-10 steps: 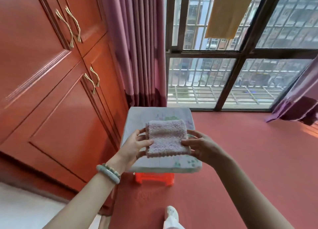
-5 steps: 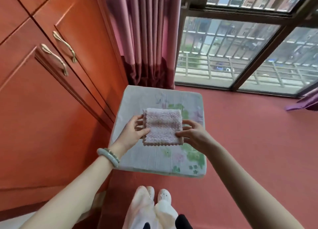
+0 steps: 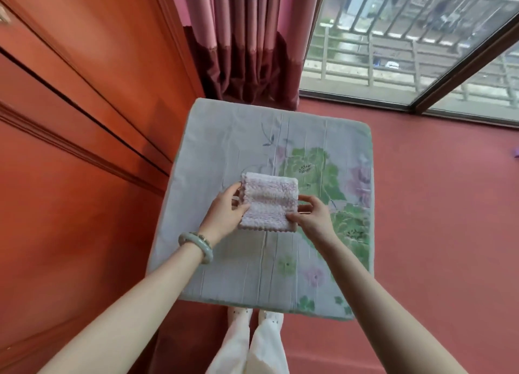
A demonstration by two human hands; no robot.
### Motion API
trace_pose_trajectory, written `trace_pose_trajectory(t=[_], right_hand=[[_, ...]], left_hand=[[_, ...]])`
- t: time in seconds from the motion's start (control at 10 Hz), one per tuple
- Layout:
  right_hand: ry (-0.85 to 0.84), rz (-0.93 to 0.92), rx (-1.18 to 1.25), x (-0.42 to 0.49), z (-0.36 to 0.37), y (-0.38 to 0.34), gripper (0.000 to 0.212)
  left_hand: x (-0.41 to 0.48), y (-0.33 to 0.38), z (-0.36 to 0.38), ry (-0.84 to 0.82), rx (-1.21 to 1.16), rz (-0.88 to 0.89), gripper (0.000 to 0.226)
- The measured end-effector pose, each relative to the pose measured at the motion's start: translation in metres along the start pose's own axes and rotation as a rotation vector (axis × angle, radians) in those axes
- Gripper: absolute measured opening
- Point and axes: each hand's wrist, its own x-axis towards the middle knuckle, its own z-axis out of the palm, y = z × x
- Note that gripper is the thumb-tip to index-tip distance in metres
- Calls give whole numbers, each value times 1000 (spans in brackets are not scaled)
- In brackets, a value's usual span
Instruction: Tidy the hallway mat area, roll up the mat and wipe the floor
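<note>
At frame centre, left hand (image 3: 224, 212) and right hand (image 3: 311, 217) pinch a folded cloth (image 3: 268, 205) over the floral cushion (image 3: 224, 149); probably wiping comes next, needing it lowered to the floor (image 3: 435, 205).

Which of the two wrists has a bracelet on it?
The left wrist: a pale green bracelet circles it just below the left hand. The right hand's wrist is bare.

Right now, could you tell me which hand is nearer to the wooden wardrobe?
Left. The left hand grips the folded cloth's edge on the wardrobe side; the right hand pinches the opposite edge.
</note>
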Motion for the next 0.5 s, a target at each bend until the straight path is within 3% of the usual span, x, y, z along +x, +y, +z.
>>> trace_pose_trajectory(t=[0.3, 0.5], right_hand=[[63, -3, -219, 23, 10, 27, 44], [-46, 16, -367, 5, -5, 4, 69]], left_hand=[[19, -37, 21, 47, 109, 11, 53], [2, -16, -2, 6, 100, -14, 53]])
